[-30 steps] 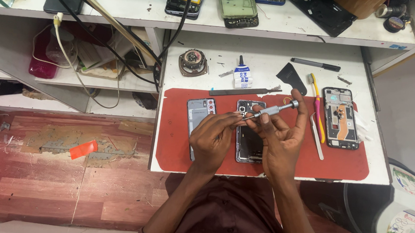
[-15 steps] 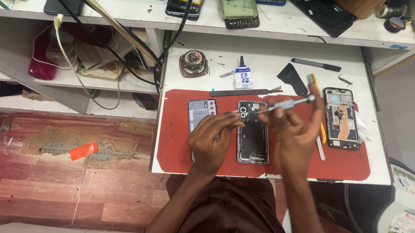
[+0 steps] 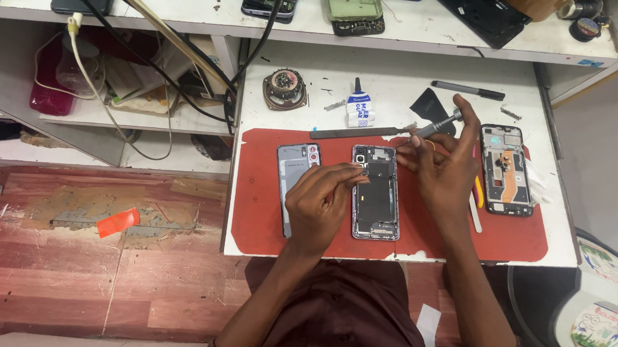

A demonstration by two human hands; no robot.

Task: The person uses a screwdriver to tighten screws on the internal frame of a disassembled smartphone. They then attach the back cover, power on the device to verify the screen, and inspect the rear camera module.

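An opened phone body (image 3: 376,195) lies upright in the middle of the red work mat (image 3: 519,240). My left hand (image 3: 319,204) rests on the mat at its left edge, fingertips pinched against the phone's upper left corner. My right hand (image 3: 441,167) hovers just right of the phone's top and grips a grey screwdriver (image 3: 437,124) that points up and to the right. A grey back cover (image 3: 295,173) lies left of the phone, partly hidden under my left hand.
A second opened phone (image 3: 506,170) lies at the mat's right end. A glue tube (image 3: 360,111), a flat metal file (image 3: 358,133), a round speaker (image 3: 285,88), a dark pick (image 3: 428,103) and a pen (image 3: 468,90) sit behind the mat. Several phones line the upper shelf (image 3: 190,9).
My right hand has drawn away from the phone's top to the right, taking the screwdriver with it. My left hand stays at the phone's upper left corner.
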